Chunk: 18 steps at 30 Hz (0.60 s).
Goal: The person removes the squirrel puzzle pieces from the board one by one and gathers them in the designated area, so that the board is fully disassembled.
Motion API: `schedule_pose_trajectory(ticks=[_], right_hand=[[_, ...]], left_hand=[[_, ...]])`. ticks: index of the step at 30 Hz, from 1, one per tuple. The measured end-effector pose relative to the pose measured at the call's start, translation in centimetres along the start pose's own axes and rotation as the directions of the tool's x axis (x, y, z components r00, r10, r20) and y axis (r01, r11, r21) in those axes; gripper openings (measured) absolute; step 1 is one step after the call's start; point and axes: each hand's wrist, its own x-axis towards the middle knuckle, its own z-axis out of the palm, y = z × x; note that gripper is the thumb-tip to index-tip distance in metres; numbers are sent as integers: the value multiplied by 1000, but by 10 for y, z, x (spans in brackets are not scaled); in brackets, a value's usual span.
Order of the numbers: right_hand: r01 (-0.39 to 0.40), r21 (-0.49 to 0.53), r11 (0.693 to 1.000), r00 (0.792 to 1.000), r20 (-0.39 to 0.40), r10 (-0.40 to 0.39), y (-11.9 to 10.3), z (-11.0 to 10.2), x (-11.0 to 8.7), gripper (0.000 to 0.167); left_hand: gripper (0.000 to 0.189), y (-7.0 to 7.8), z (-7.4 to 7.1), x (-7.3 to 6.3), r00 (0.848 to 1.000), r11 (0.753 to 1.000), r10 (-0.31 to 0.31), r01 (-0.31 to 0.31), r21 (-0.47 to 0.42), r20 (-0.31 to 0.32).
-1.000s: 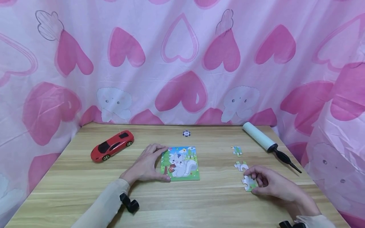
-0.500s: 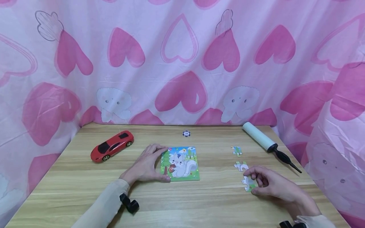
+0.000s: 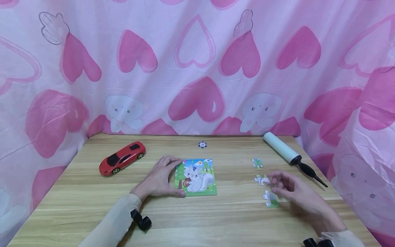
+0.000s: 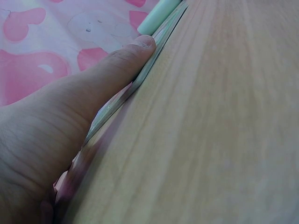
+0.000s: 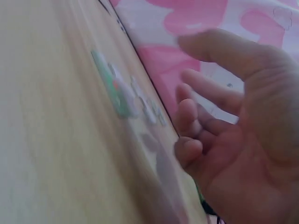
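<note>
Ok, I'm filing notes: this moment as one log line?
left hand: touches squirrel puzzle | right hand: empty, beside puzzle pieces

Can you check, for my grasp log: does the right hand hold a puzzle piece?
No, the right hand holds nothing in the right wrist view, and the three puzzle pieces lie apart from it on the table.

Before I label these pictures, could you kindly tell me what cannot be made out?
Head view: left corners of the squirrel board, covered by the left hand.
Head view: rest of the right sleeve, below the bottom edge.
Left wrist view: most of the squirrel board's print, seen nearly edge-on.
Right wrist view: print on the puzzle pieces, blurred.
</note>
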Motion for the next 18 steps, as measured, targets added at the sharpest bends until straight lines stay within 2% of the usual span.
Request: schedule_pose_trajectory(ticks=[4,7,11,18], right_hand=[[13,-21,1000,996,-89,-15,-10,2,8,52],[60,-11,998,991,-122,-61,-16,4,18,57],[110,32,993,985,-134,-105,-25,9,33,65],[105,65,992,984,-149,-94,-50,27,68,65]], left_hand=[[133,1,0,0,1000,1000,4,-4,-4,-2],[134,1,0,-1,1000,1000,6,-6,-6,-1],[133,1,0,-1,1000,1000,6,-6,-6,-1],[133,2,-1,-1,1000,1000,13,-13,-7,-7]])
